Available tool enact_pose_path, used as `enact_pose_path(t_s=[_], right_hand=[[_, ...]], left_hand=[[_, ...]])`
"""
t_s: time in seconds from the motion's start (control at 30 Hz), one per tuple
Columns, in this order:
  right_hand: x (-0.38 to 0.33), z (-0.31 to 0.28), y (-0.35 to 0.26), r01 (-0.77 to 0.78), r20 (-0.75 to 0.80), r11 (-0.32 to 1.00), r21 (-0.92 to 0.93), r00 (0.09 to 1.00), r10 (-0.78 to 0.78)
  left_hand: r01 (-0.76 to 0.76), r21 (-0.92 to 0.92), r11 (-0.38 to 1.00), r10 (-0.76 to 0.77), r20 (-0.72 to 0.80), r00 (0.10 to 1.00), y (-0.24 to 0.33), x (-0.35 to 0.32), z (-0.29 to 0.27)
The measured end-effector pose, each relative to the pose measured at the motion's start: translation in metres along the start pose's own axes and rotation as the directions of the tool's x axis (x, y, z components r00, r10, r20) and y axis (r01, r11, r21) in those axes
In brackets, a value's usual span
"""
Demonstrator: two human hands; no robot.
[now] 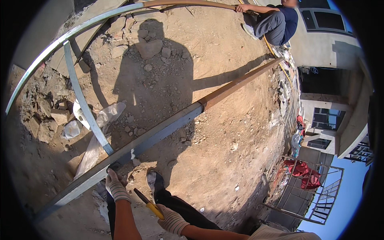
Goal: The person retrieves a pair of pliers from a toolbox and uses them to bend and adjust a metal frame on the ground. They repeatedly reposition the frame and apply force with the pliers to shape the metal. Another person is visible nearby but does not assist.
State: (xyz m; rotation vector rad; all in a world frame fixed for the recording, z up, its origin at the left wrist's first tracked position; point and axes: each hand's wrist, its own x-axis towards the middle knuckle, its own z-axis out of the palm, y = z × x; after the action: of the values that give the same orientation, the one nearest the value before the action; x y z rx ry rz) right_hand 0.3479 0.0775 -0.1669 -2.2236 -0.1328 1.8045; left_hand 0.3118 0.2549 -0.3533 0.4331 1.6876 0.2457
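Note:
A long square metal beam (168, 125) runs slantwise from the lower left to the upper right, grey on its near part and rust-brown beyond. My left hand (116, 187), in a striped glove, is closed at the beam's near edge, beside the joint with a grey crosspiece (85, 105); its fingertips are partly hidden. In my gloved right hand (173, 220) is a yellow-handled tool (155, 210) with a dark, narrow head pointing up left, apart from the beam. The tool's exact kind cannot be made out. At its other end the crosspiece meets a second long beam (100, 18).
A person (276, 24) crouches at the far right, one hand on the second beam's rusty end. Broken stones (60, 116) and clear plastic (110, 114) lie left. A yellow hose (272, 50) runs along rubble. A metal frame (316, 192) with red cloth stands right.

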Motion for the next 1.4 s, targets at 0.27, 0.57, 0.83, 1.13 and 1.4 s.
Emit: enact_pose_path(t_s=[0.27,0.57,0.83,1.13,1.4], right_hand=[[0.0,0.007,-0.002,-0.014,-0.04,1.0,-0.001,0.999,0.014],[0.001,0.01,-0.003,-0.019,-0.062,1.0,0.014,0.998,0.019],[0.0,0.014,-0.003,0.002,-0.111,0.997,0.073,0.994,0.006],[0.009,0.033,0.024,0.075,-0.224,0.995,0.073,0.973,-0.057],[0.009,0.039,0.012,0.114,-0.247,0.99,0.085,0.965,-0.09]], left_hand=[[-0.04,-0.01,0.999,0.041,0.09,0.995,0.009,-0.011,0.003],[-0.002,-0.043,0.999,0.007,0.121,0.993,0.015,-0.011,-0.005],[0.183,-0.186,0.965,-0.145,0.2,0.969,0.009,-0.004,-0.009],[0.28,-0.087,0.956,-0.273,0.082,0.959,0.024,-0.021,0.009],[-0.339,0.16,0.927,0.351,-0.055,0.935,0.001,-0.015,-0.012]])
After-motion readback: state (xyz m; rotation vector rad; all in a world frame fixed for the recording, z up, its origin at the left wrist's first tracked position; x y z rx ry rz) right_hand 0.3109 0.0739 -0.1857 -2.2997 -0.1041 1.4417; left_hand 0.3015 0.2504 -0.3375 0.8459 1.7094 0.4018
